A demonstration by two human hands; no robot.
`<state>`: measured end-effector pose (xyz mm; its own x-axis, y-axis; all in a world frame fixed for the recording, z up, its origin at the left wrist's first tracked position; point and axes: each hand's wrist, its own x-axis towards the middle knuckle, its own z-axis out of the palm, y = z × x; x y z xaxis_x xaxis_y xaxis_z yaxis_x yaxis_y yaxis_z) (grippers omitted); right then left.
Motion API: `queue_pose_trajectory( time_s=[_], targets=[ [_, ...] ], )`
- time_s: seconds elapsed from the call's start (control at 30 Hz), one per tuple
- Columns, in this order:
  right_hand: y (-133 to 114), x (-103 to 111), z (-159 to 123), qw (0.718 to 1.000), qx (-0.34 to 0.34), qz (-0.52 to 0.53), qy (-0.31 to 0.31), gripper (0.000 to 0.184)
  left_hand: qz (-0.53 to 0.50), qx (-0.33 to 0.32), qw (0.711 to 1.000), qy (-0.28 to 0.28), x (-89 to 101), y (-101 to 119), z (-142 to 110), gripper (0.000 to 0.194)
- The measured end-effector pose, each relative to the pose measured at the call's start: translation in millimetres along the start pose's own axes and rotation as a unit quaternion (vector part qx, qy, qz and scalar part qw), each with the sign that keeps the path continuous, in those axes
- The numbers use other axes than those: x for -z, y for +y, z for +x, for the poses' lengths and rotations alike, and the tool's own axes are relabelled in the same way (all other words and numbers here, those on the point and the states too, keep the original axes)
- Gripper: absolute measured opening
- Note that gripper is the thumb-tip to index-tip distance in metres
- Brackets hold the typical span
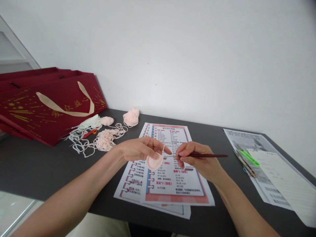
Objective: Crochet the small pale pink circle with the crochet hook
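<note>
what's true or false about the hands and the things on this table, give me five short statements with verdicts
1. The bare left hand holds a round, pale pink crocheted piece. True.
2. The bare right hand is empty. False: it grips a slender tool with a dark reddish handle.
3. White printed sheets with pink-and-blue borders lie below the hands. True.
4. The dark red bags with gold print stand right of the sheets. False: they stand left.
5. White yarn lies on the dark grey table. True.
</note>
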<state>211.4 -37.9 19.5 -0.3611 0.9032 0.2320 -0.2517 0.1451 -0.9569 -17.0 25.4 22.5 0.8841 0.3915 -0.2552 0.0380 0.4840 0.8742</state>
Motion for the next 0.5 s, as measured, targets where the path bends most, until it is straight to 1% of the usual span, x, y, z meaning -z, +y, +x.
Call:
queue_pose_trajectory(
  time_s=[0.07, 0.13, 0.17, 0.23, 0.3, 0.37, 0.43, 0.5],
  targets=[
    [0.4, 1.0, 1.0, 1.000, -0.010, 0.026, -0.008, 0.008, 0.011, -0.007, 1.000, 0.006, -1.5, 0.8, 0.1, 0.034],
    [1.7, 1.1, 2.3, 0.997, -0.029, 0.071, -0.002, 0.007, 0.029, -0.026, 0.999, 0.022, -4.8, 1.1, 0.8, 0.033],
    [2.9, 0.8, 3.1, 0.995, -0.042, 0.095, 0.008, 0.006, 0.044, -0.042, 0.997, 0.041, -7.3, 0.9, 1.6, 0.032],
    [6.4, -0.4, 5.0, 0.987, -0.073, 0.141, 0.035, 0.004, 0.088, -0.086, 0.988, 0.098, -13.4, -0.5, 3.9, 0.030],
    [10.6, -2.4, 7.3, 0.976, -0.100, 0.183, 0.063, 0.004, 0.142, -0.140, 0.965, 0.172, -20.2, -3.0, 7.2, 0.027],
    [14.4, -4.9, 9.3, 0.965, -0.114, 0.218, 0.087, 0.004, 0.191, -0.183, 0.937, 0.230, -26.2, -6.3, 11.0, 0.027],
    [17.0, -7.6, 10.8, 0.958, -0.111, 0.239, 0.111, 0.005, 0.229, -0.212, 0.911, 0.269, -30.1, -9.8, 14.5, 0.029],
    [18.8, -10.0, 11.6, 0.954, -0.106, 0.247, 0.133, 0.006, 0.250, -0.227, 0.896, 0.288, -31.6, -13.2, 17.2, 0.031]
  ],
)
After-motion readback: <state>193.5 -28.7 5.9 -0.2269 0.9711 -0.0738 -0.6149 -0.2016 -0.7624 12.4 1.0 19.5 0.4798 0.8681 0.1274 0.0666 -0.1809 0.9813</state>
